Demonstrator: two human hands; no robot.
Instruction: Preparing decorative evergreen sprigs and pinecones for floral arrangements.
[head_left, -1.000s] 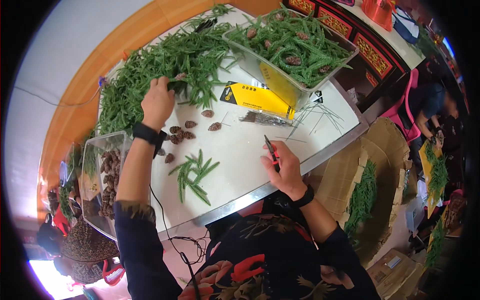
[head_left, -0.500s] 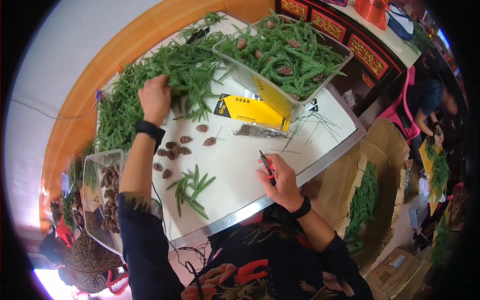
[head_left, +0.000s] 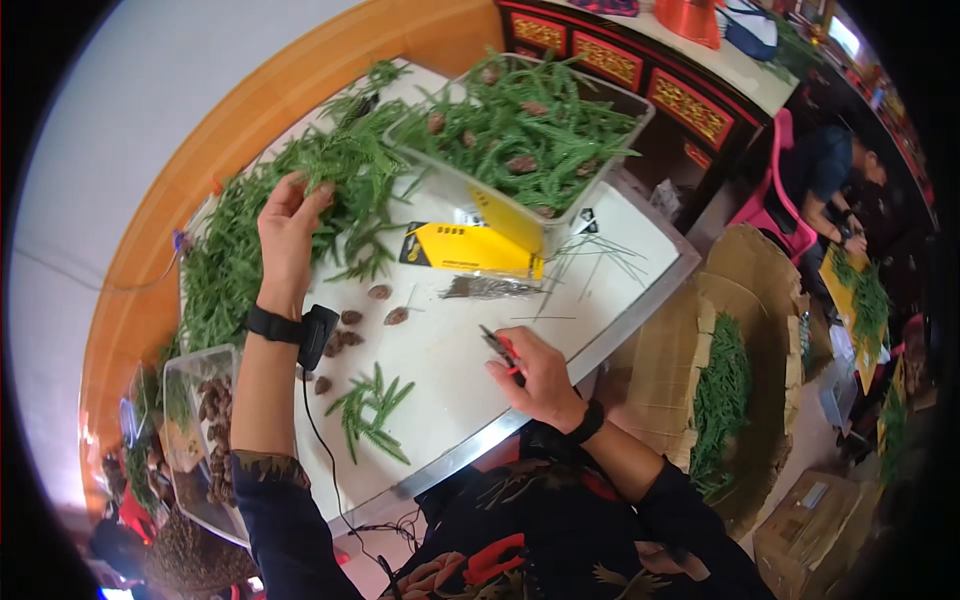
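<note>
My left hand (head_left: pixel 287 228) is at the edge of a big heap of green artificial pine sprigs (head_left: pixel 225 240), thumb and fingers apart among the needles. No sprig is plainly held in it. In my right hand (head_left: pixel 541 376) is a pair of pliers (head_left: pixel 505 352) with red handles and dark jaws, pointing up and left over the white table. Between the hands lie small brown pine cones (head_left: pixel 396 316) and a separate group of green sprigs (head_left: pixel 368 412). Thin wires (head_left: pixel 490 286) lie by a yellow package (head_left: pixel 470 250).
A clear bin (head_left: pixel 590 205) of sprigs and cones stands at the table's (head_left: pixel 640 240) back. Another clear bin (head_left: pixel 185 480) holding cones is at left. A torn cardboard box (head_left: pixel 770 400) with greenery stands at right. Beyond it, a person (head_left: pixel 825 180) sits working. A cable (head_left: pixel 322 440) hangs from my left wrist.
My left hand has turned, its thumb and fingers now spread at the heap. The right hand keeps the pliers, slightly lower and left in view. The whole view has shifted somewhat.
</note>
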